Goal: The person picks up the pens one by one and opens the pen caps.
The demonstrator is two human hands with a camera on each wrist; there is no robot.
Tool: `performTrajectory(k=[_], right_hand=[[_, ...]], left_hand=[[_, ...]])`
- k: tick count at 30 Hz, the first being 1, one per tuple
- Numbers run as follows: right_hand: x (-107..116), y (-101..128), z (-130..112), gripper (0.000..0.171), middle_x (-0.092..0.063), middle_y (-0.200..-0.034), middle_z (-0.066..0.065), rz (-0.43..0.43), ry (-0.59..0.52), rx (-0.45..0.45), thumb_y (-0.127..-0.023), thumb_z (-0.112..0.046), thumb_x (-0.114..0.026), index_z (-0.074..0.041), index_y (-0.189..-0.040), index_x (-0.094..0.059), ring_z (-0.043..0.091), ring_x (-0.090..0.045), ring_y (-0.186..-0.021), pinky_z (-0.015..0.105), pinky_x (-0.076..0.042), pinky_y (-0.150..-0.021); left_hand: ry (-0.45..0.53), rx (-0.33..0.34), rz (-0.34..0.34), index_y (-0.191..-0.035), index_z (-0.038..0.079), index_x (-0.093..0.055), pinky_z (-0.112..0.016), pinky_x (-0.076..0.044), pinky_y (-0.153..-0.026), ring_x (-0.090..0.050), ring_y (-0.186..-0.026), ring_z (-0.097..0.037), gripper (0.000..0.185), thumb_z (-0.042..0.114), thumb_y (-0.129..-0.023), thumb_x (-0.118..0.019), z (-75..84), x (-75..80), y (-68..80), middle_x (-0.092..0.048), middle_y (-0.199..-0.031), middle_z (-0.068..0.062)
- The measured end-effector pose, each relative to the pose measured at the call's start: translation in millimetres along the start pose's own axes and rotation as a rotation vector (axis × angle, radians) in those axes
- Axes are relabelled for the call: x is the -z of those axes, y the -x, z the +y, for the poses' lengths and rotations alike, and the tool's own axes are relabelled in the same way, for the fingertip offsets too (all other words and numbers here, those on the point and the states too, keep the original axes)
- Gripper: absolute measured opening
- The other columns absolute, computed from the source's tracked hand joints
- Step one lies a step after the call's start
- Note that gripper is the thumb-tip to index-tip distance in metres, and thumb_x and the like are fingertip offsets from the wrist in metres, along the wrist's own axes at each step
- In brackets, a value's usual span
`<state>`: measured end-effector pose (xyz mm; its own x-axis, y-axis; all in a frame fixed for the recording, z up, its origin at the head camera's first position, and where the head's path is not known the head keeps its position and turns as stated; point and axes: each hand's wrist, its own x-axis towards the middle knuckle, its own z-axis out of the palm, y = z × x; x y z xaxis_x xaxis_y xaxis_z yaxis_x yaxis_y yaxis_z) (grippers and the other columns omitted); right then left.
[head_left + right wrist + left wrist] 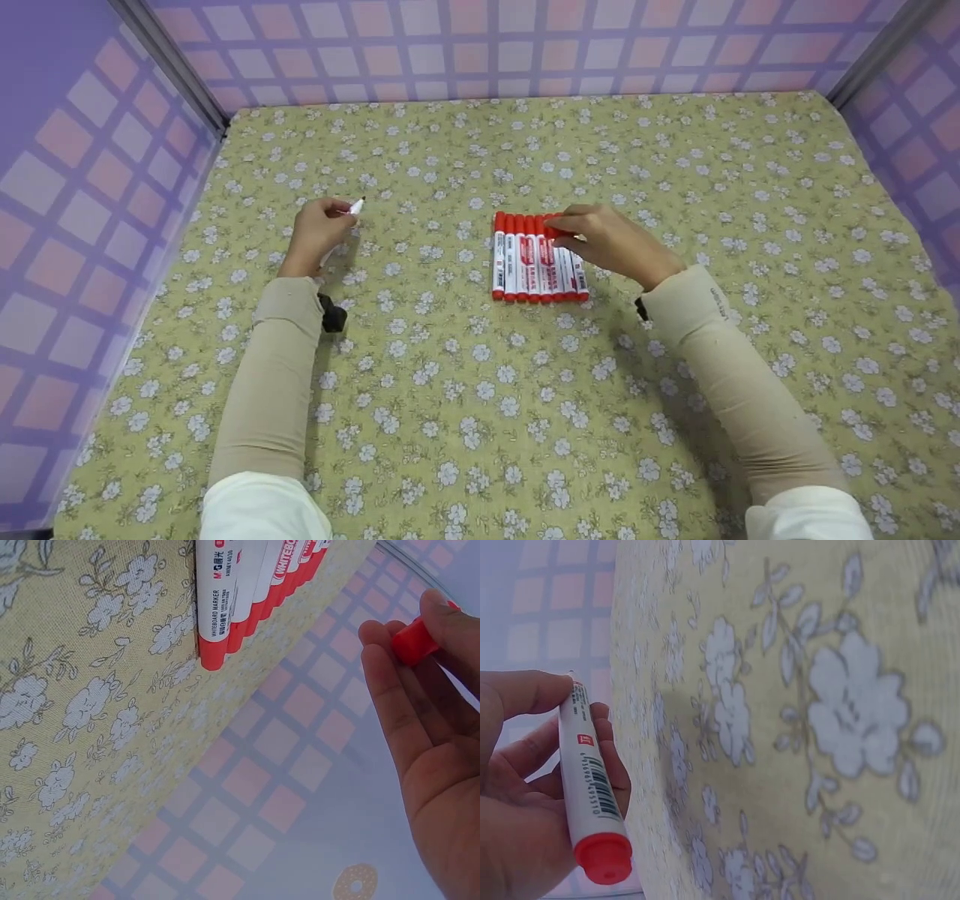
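My left hand (319,229), at the left of the table, grips a white whiteboard marker (589,757) between thumb and fingers. Its red end plug (606,859) faces the wrist camera, and the bare dark tip (364,199) points away, without a cap. In my right hand (607,236) a small red marker cap (416,641) is pinched between thumb and fingertips. That hand hovers over the right part of a row of several whiteboard markers (529,262) with red caps, lying side by side. It hides some of their caps in the head view.
A yellowish cloth (465,375) with white flowers covers the table. Purple panels with pink and white squares stand along the back (450,52) and left (75,187), with another at the right. Dark wrist straps (332,313) are worn over beige sleeves.
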<state>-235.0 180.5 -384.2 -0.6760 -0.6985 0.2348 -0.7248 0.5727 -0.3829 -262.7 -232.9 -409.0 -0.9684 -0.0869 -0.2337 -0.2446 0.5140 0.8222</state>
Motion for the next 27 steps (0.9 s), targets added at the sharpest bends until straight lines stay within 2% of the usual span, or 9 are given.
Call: performTrajectory(k=[7, 18, 21, 27], right_hand=[[-1, -1, -1, 0.026, -0.068, -0.105, 0.014, -0.005, 0.024, -0.004, -0.091, -0.008, -0.065, -0.002, -0.116, -0.068, 0.023, -0.069, -0.090, 0.032, -0.057, -0.076], [-1, -2, -1, 0.028, -0.067, -0.107, 0.015, -0.023, 0.046, -0.012, -0.090, -0.007, -0.066, -0.002, -0.117, -0.068, 0.023, -0.068, -0.092, 0.031, -0.057, -0.078], [-2, -2, -1, 0.028, -0.068, -0.106, 0.015, -0.015, 0.041, 0.005, -0.089, -0.005, -0.067, -0.001, -0.116, -0.068, 0.023, -0.069, -0.090, 0.032, -0.057, -0.077], [-2, -2, -2, 0.028, -0.068, -0.103, 0.015, -0.018, 0.043, 0.015, -0.087, -0.004, -0.068, 0.001, -0.115, -0.068, 0.022, -0.069, -0.088, 0.033, -0.057, -0.075]], left_hand=[[-0.054, -0.001, 0.039, -0.131, -0.001, -0.054, -0.037, -0.046, -0.087, -0.052, -0.104, -0.025, 0.039, 0.018, -0.097, -0.051, -11.3, 9.5, -0.1, -0.053, -0.123, -0.019], [-0.083, 0.051, 0.084, -0.131, -0.002, -0.054, -0.039, -0.045, -0.088, -0.052, -0.108, -0.029, 0.041, 0.018, -0.094, -0.052, -27.5, 22.4, -0.5, -0.053, -0.122, -0.019], [-0.111, 0.055, 0.087, -0.131, -0.002, -0.054, -0.040, -0.045, -0.087, -0.052, -0.106, -0.030, 0.042, 0.017, -0.093, -0.052, -29.5, 25.0, 0.2, -0.054, -0.123, -0.021], [-0.144, 0.077, 0.097, -0.129, -0.002, -0.056, -0.034, -0.046, -0.079, -0.055, -0.098, -0.026, 0.043, 0.019, -0.092, -0.055, -32.9, 28.8, 0.5, -0.056, -0.121, -0.022]])
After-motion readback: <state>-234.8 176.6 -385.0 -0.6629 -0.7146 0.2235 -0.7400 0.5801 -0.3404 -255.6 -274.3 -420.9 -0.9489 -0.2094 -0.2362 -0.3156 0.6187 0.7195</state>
